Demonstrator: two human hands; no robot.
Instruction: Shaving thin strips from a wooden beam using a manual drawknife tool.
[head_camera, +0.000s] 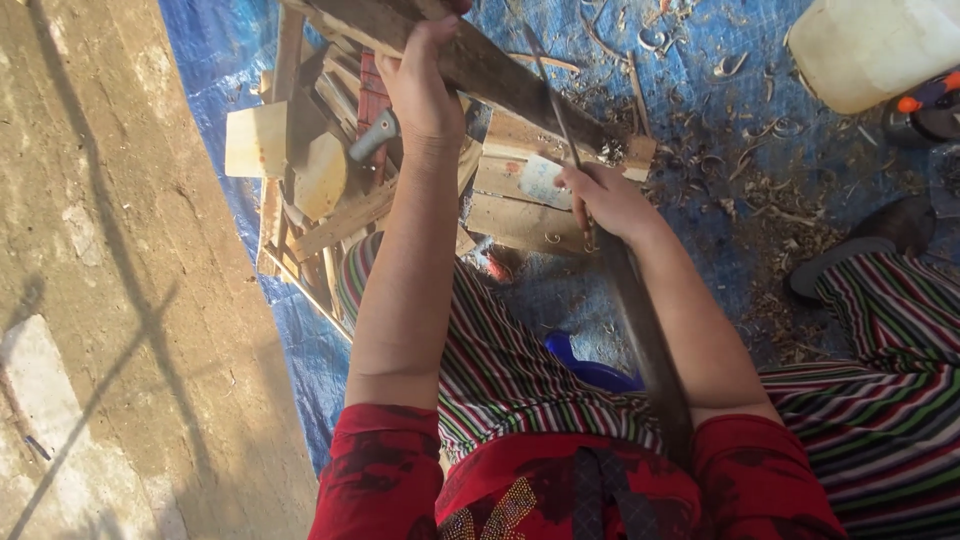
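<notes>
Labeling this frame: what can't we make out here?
Head view:
- Far end of the wood piece in the left hand: cut off by the top edge.
- Blade tip of the long knife in the right hand: lost against the wood.
- White jug: cropped at the corner.

The plank (480, 60) runs out past the top edge, the left hand (420, 85) covers part of it, the long blade (640, 330) vanishes under the right forearm near the red shirt (520, 480), and the white container (870, 45) is cropped at the corner.
</notes>
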